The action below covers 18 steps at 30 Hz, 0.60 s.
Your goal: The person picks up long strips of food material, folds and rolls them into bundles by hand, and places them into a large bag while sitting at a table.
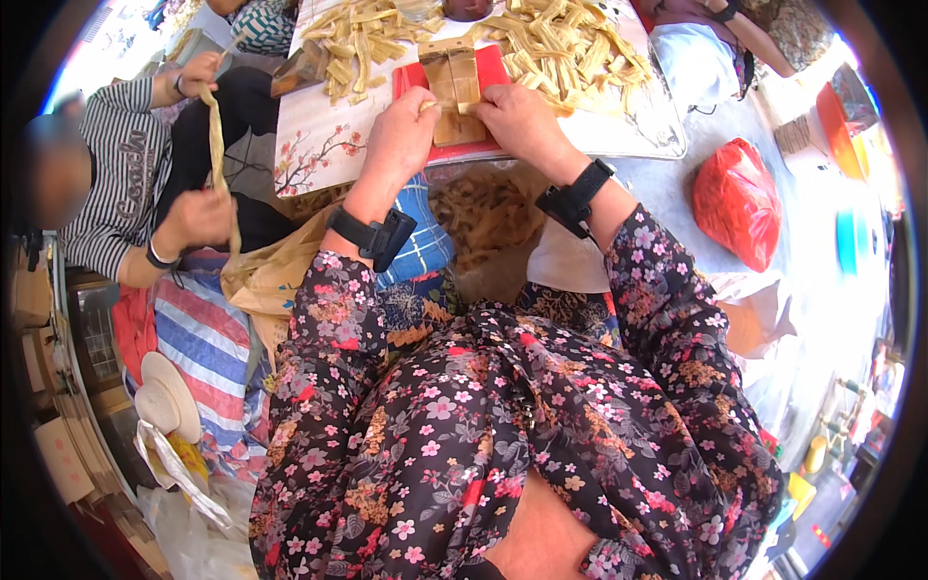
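Observation:
In front of me a tan, wooden-looking board (454,128) with a narrow raised piece lies on a red mat (491,66) at the table's near edge. My left hand (401,133) is closed at the board's left side, its fingertips curled and pinched together. At the right side my right hand (524,124) is closed too, with thumb and finger pressed near the raised piece. Whatever the fingers grip is too small or hidden to make out. Pale yellow, wrinkled dried strips lie in a left heap (362,43) and a right heap (570,53) behind my hands.
The white, flower-printed table (314,159) carries the heaps and a dark jar (468,8). To the left, a person in a striped top (121,145) stretches a long pale strip (217,145). A red plastic bag (738,205) stands at right; brown scraps (488,217) lie below the table.

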Tool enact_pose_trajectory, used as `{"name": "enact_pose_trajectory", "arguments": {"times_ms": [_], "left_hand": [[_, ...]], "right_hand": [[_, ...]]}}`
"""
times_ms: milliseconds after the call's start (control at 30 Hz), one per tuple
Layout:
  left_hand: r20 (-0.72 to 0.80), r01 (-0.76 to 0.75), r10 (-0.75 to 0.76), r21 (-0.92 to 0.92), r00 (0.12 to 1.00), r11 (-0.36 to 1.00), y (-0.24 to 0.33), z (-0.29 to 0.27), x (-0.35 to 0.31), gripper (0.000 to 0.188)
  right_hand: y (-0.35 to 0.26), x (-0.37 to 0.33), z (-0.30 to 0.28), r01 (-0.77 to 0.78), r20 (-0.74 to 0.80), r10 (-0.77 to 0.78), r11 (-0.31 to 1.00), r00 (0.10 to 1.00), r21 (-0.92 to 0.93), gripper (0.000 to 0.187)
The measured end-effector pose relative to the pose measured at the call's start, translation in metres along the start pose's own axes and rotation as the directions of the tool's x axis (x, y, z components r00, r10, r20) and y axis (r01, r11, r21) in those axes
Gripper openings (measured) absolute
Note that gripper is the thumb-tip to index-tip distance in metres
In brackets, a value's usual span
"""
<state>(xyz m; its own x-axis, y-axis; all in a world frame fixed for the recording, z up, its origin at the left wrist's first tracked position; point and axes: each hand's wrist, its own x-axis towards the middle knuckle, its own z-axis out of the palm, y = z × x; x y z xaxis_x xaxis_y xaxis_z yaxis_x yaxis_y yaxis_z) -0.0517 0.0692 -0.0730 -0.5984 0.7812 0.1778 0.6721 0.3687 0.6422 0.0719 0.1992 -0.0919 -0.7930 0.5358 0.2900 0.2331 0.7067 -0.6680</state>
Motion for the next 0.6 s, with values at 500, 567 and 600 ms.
{"name": "enact_pose_trajectory", "arguments": {"times_ms": [500,567,600], "left_hand": [[0.497,0.502,-0.066,-0.861,0.865,0.081,0.025,-0.006,-0.095,0.034],[0.483,0.506,-0.185,-0.856,0.856,0.105,0.029,-0.010,-0.095,0.025],[0.491,0.506,-0.157,-0.859,0.857,0.079,0.022,-0.007,-0.098,0.023]], "right_hand": [[-0.073,-0.092,-0.006,0.572,-0.319,-0.477,0.717,0.819,0.397,0.015],[-0.076,-0.099,-0.006,0.199,-0.037,-0.242,0.688,0.970,0.698,0.014],[-0.078,-0.101,-0.007,-0.015,0.132,-0.143,0.622,0.981,0.783,0.014]]}}
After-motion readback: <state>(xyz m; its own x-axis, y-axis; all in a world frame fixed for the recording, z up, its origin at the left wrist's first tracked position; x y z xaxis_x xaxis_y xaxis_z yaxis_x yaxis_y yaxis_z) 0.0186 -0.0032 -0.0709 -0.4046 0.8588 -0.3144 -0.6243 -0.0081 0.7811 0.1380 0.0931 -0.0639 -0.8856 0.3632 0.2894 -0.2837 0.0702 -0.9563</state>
